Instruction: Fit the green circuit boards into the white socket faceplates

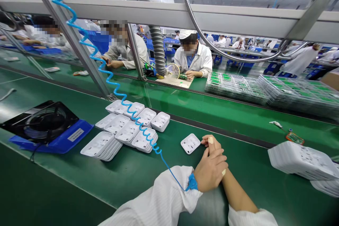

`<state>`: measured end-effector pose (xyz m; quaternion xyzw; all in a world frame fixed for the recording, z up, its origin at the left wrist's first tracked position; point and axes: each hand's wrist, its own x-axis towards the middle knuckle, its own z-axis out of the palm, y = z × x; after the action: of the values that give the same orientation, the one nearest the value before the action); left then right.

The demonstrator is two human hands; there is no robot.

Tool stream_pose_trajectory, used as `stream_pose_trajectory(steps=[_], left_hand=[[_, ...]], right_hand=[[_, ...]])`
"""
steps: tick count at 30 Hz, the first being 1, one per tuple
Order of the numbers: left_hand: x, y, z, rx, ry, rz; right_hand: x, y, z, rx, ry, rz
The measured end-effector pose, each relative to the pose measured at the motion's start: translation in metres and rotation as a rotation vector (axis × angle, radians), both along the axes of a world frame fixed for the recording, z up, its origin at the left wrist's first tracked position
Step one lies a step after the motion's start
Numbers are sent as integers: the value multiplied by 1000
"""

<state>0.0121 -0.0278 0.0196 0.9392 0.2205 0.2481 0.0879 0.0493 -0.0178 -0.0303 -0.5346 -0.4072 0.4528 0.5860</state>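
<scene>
One square white plastic shell (pixel 190 143) lies just beside the fingers of the bare right hand (pixel 212 144), the bare left hand (pixel 210 171) resting across it, both loosely open and empty, near perhaps ten overlapping white shell stacks (pixel 127 132).

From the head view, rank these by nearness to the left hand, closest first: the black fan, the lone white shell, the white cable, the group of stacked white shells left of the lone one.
Nearest to the left hand:
1. Lone white shell, just ahead and left.
2. Stacked white shells, farther left.
3. Black fan, well left.
4. White cable, at the far left edge.
</scene>
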Motion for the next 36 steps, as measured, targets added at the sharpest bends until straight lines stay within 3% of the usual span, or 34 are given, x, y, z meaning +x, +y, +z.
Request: stream_pose_trajectory(steps=[3, 5, 8, 11, 20, 24, 27, 36], left_hand=[[2, -3, 0, 19, -3, -63], [3, -6, 1, 35, 0, -110], [5, -8, 1, 43, 14, -160], [6, -8, 1, 34, 14, -177], [6, -7, 2, 7, -12, -176], [2, -5, 0, -57, -153, 9], [2, 0, -7, -134, -149, 153], [4, 5, -15, -207, -41, 133]], right_hand=[[42, 24, 7, -36, 314, 130], [70, 38, 14, -30, 406, 180], [91, 48, 17, -20, 608, 289], [93, 48, 14, -23, 716, 336], [94, 46, 15, -40, 751, 355], [90, 41, 22, -44, 740, 351], [85, 35, 28, -20, 747, 339], [83, 34, 27, -35, 766, 303]])
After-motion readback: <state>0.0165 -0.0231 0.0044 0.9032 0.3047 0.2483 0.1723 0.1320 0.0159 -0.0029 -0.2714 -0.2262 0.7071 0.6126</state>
